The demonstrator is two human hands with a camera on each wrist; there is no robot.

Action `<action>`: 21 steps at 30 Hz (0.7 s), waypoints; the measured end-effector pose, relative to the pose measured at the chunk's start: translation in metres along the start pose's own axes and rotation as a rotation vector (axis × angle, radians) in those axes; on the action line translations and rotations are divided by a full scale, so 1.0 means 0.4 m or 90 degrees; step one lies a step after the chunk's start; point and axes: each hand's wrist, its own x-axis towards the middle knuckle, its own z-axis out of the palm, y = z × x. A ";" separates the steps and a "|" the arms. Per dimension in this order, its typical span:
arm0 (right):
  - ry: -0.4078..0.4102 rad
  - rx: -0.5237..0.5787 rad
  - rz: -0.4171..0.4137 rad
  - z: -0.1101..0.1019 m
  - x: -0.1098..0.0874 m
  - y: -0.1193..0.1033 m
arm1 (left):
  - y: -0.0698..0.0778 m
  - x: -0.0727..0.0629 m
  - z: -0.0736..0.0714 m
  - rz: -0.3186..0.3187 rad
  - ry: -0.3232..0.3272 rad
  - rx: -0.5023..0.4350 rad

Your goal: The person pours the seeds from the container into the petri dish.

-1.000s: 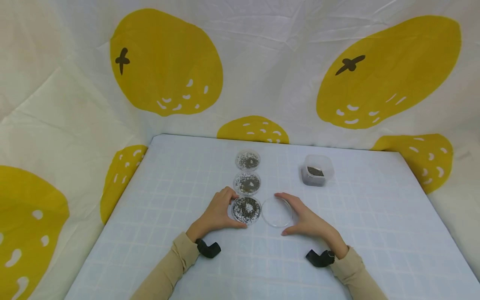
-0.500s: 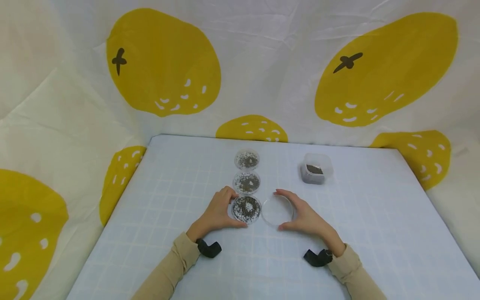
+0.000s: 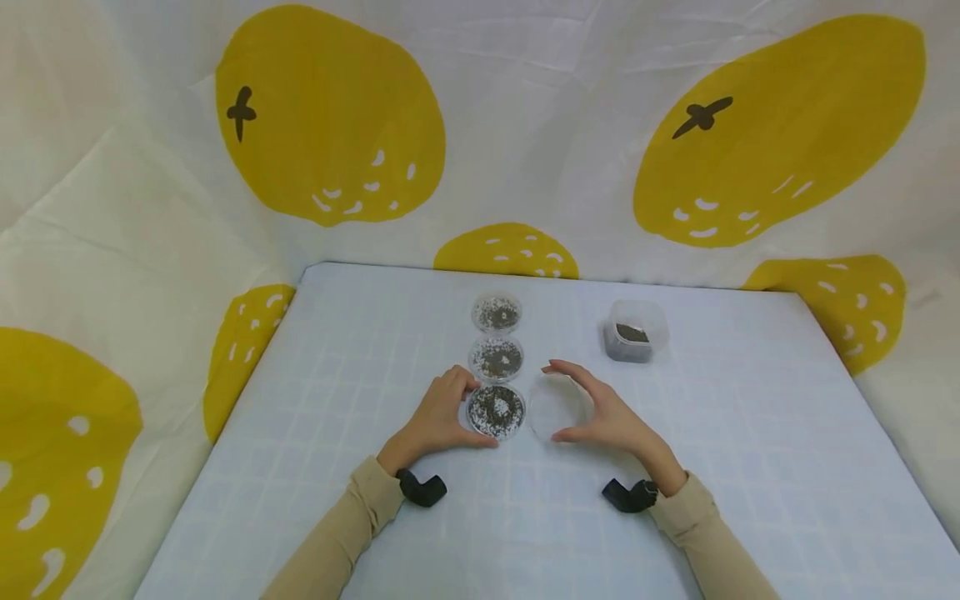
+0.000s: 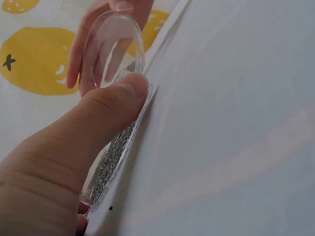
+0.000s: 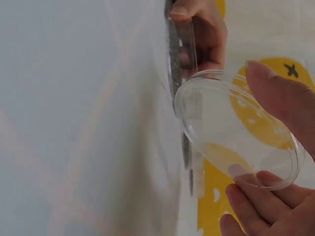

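Note:
Between the thumb and fingers of my left hand [image 3: 435, 421] is a round petri dish [image 3: 497, 412] filled with dark granules, flat on the table. In the left wrist view the thumb [image 4: 115, 101] presses on the dish's near edge. My right hand [image 3: 613, 418] grips a clear round lid [image 3: 557, 407] by its edges, just right of that dish. The lid stands tilted in the right wrist view, its lower edge right at the dish's side. Two more granule-filled petri dishes [image 3: 497, 358] line up behind the first.
A small clear plastic tub [image 3: 636, 333] holding dark granules stands at the back right. The table [image 3: 337, 350] is covered with a pale checked cloth. Behind it hangs a white curtain [image 3: 525, 125] printed with yellow fruit. One dark granule [image 4: 110, 208] lies near the dish.
My right thumb and fingers have closed in on the clear lid, and the lid has been tilted up from the table. The left hand stays at the dish; the head view has shifted slightly.

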 end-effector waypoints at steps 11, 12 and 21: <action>-0.034 0.073 -0.027 -0.001 0.053 -0.089 | 0.000 0.001 0.000 -0.023 -0.013 0.000; -0.035 0.077 -0.028 0.002 0.057 -0.089 | -0.001 0.001 0.000 -0.022 -0.012 -0.001; -0.045 0.066 -0.052 0.050 0.090 -0.026 | -0.006 -0.001 0.001 -0.015 -0.008 0.005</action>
